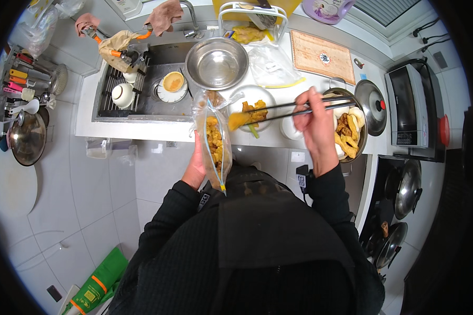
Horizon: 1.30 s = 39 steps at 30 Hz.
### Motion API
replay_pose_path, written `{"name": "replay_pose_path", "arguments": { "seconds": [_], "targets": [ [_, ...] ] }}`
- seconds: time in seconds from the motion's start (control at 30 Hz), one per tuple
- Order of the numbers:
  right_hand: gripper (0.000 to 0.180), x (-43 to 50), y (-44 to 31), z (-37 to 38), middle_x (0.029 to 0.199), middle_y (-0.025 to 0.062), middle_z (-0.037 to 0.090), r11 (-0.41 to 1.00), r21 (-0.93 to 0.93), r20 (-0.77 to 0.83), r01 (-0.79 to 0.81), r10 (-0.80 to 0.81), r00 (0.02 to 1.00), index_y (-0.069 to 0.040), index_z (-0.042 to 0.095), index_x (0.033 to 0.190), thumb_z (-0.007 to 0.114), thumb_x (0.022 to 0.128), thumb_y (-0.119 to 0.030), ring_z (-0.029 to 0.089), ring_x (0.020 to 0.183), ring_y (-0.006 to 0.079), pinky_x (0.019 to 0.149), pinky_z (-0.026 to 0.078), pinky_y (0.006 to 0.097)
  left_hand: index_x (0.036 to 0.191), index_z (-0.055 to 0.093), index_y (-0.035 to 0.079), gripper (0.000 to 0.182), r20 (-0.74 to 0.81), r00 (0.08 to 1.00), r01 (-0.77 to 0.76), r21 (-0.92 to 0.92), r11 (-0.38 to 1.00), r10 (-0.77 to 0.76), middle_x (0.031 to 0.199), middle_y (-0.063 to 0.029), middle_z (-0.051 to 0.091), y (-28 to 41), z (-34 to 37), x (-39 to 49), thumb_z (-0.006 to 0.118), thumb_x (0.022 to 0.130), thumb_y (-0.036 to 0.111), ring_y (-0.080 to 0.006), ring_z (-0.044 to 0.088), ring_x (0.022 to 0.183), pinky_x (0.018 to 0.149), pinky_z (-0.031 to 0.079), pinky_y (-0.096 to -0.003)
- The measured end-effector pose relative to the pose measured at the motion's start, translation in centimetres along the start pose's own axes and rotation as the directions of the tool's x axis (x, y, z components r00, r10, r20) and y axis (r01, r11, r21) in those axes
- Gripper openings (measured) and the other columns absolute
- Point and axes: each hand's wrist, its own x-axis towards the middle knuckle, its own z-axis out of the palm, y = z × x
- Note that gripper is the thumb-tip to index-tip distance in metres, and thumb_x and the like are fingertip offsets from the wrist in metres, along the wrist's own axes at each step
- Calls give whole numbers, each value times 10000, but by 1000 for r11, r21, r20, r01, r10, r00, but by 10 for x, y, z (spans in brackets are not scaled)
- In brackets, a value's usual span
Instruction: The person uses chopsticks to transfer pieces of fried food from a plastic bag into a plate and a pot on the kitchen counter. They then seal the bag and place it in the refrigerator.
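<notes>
My left hand [196, 165] grips a clear zip bag [209, 157] at its side, just off the counter's front edge. The mouth of the bag is spread, and browned yellow food pieces fill much of it. With my right hand [313, 122] I hold a pair of black chopsticks [283, 111]. Their tips pinch a yellow food piece [237, 121] close to the bag's right side. Behind that piece lies a white plate [236, 98] with several more pieces and a green strip of vegetable. A steel pot [363, 143] of food stands beside my right wrist.
Left of the bag is a sink [142, 110] holding bowls on a rack. A steel basin [216, 63] straddles its right rim. Behind the plate lie a plastic bag [271, 65] and a wooden cutting board [322, 55]. A pot lid [370, 106] leans near a microwave oven [409, 110].
</notes>
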Motion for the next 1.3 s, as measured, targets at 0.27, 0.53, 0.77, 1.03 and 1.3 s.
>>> {"name": "replay_pose_path", "arguments": {
  "seconds": [0.27, 0.53, 0.77, 1.03, 1.3],
  "targets": [
    [362, 38, 81, -50, 565, 28, 554, 843, -519, -252, -137, 2, 968, -6, 627, 846, 503, 1034, -289, 512, 439, 88, 416, 391, 240, 1304, 570, 115, 694, 14, 1000, 2, 1, 1000, -2, 1162, -108, 644, 0, 7, -3, 469, 921, 684, -293, 630, 1025, 904, 531, -481],
    [270, -30, -8, 23, 814, 41, 593, 914, -355, 270, 197, -102, 957, -15, 632, 932, 490, 1036, -220, 534, 564, 85, 479, 417, 225, 1309, 565, 107, 644, 45, 998, 43, 27, 999, -44, 1201, -94, 645, -2, 10, -1, 455, 955, 633, -290, 617, 1080, 930, 522, -483],
    [120, -22, 40, 86, 811, 109, 575, 734, -467, 520, 494, -223, 824, 8, 630, 901, 592, 941, -99, 570, 724, 242, 665, 456, 326, 1480, 402, 143, 817, 87, 995, 56, -1, 998, -56, 1385, -102, 561, -12, 33, 4, 374, 920, 737, -275, 585, 1206, 990, 517, -456],
    [368, -11, 29, 63, 673, 34, 557, 979, -184, 152, -91, 120, 981, -9, 611, 842, 495, 1037, -300, 544, 478, 106, 405, 402, 230, 1422, 484, 145, 769, 66, 997, 38, 102, 994, -45, 1272, -86, 618, -6, 21, 1, 387, 927, 725, -259, 621, 1109, 931, 547, -446],
    [375, 24, 15, 3, 611, 41, 553, 991, 131, -67, 41, -33, 997, -31, 592, 850, 496, 1041, -339, 541, 473, 121, 407, 392, 233, 1384, 511, 115, 720, -29, 999, -20, 103, 994, 23, 1254, -101, 618, -3, 15, -5, 479, 929, 672, -304, 613, 1103, 947, 506, -497]
  ]
}}
